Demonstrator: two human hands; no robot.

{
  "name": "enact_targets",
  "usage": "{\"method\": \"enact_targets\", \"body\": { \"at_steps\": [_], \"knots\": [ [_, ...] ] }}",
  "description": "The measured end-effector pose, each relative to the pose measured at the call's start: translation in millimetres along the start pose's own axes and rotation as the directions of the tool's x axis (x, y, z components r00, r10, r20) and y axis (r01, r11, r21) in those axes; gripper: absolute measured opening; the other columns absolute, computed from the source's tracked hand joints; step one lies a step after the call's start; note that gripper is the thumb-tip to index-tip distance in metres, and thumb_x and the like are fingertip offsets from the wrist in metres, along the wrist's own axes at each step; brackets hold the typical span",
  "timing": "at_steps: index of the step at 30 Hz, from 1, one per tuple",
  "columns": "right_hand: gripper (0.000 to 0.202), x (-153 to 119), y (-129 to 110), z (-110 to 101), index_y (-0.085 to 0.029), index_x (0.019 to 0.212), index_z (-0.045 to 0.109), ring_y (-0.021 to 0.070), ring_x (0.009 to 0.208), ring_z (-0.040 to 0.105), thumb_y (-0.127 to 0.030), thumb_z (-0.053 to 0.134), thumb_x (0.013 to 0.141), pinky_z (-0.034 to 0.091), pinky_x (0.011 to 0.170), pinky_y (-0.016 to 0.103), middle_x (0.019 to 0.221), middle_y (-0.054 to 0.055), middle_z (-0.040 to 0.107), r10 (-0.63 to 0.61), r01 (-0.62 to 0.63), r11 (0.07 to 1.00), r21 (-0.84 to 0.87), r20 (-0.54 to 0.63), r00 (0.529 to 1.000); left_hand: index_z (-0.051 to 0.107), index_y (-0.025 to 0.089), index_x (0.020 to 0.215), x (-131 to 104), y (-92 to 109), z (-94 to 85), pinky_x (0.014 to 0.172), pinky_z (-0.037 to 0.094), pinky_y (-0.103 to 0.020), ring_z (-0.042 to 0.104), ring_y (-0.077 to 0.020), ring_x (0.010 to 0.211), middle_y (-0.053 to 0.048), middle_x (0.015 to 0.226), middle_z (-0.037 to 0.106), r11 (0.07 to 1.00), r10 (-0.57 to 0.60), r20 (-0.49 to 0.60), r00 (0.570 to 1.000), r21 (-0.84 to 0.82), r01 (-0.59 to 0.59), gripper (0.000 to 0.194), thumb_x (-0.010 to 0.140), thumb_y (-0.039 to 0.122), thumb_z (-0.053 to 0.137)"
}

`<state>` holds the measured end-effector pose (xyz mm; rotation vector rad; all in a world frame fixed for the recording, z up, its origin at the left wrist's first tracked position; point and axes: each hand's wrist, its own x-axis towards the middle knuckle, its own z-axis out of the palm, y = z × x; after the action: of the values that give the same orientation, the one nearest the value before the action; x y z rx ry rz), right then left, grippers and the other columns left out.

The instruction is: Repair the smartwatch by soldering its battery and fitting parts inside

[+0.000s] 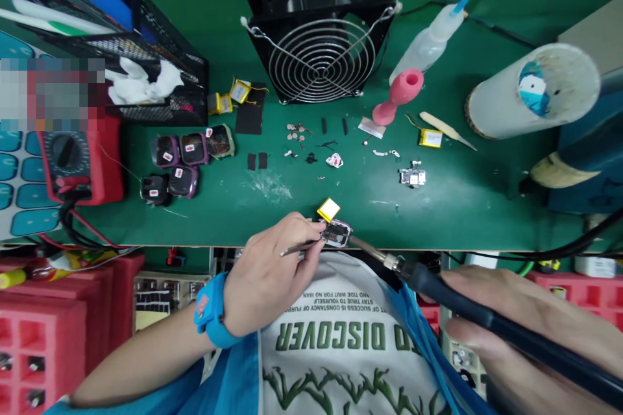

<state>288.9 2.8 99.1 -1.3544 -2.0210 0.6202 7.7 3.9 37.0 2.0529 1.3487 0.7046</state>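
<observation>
My left hand (275, 275), a blue band at its wrist, is closed around thin metal tweezers (298, 248) at the table's front edge. Their tip is hidden by my fingers, beside a small opened device (337, 233) with a dark circuit board in a light case. A yellow-edged battery (328, 209) lies against the device's far side. From the right, my right hand (525, 318) grips a soldering iron (423, 279) by its dark handle. Its metal tip reaches the right edge of the device; whether it touches is too small to tell.
Several small parts lie mid-table, with a loose circuit board (413, 176) to their right. Several small watch-like devices (193, 148) and a red multimeter (104, 162) sit left. A fan (321, 45), pink-based bottle (396, 94) and white cylinder (496, 104) stand behind.
</observation>
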Motion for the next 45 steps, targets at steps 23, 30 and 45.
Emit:
{"method": "enact_targets", "body": {
  "at_steps": [23,30,45],
  "knots": [
    [0.015,5,-11,39,-0.031,0.094,0.075,0.0189,0.056,0.078,-0.037,0.063,0.1,0.063,0.043,0.024,0.076,-0.005,0.081,0.037,-0.035,0.999,-0.021,0.112,0.993,0.058,0.023,0.108,0,1,-1.9,0.082,0.07,-0.034,0.078,-0.0191,0.097,-0.005,0.103,0.077,1.0,-0.017,0.003,1.0,-0.015,0.017,0.014,0.099,0.012,0.058],
    [0.015,9,-14,41,-0.026,0.092,0.077,0.0181,0.053,0.077,-0.032,0.066,0.1,0.068,0.057,0.021,0.074,-0.002,0.081,0.018,-0.021,0.999,0.035,0.068,0.998,0.058,0.022,0.108,0,1,-0.9,0.082,0.07,-0.035,0.078,-0.0192,0.097,-0.005,0.103,0.077,1.0,-0.009,0.003,1.0,0.0,0.009,0.013,0.1,0.012,0.058],
    [0.005,-10,-11,45,-0.03,0.101,0.072,0.0237,0.071,0.082,-0.029,0.071,0.097,0.071,0.063,0.031,0.083,-0.004,0.082,0.113,-0.11,0.986,0.122,-0.017,0.993,0.058,0.022,0.108,-1,0,-0.1,0.082,0.069,-0.034,0.077,-0.0187,0.096,-0.005,0.103,0.076,1.0,-0.004,-0.009,1.0,-0.002,0.004,0.012,0.1,0.013,0.059]
  ]
}}
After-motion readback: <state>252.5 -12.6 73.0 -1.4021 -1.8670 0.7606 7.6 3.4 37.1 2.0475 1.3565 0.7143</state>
